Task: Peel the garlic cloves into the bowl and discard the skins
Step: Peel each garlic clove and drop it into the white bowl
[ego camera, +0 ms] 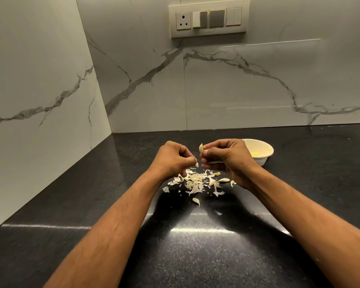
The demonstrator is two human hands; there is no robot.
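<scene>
Above a dark speckled stone counter [195, 256], the right hand [227, 159] pinches a pale, curved garlic clove [201, 148], its long axis upright with the tip pointing up. The left hand [173, 159] pinches a torn scrap of papery skin [196, 163]. Peeling is mid-step over a heap of white skins [193, 181]; next, the bare clove likely goes into the round white bowl [264, 156] just behind the right hand.

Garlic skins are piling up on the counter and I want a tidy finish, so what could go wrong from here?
1. Unpeeled cloves lie among the skins, so they might get discarded with them.
2. The bowl sits behind the right hand; the wrist could knock it.
3. The scrap in the left hand could drift beyond the pile.
</scene>
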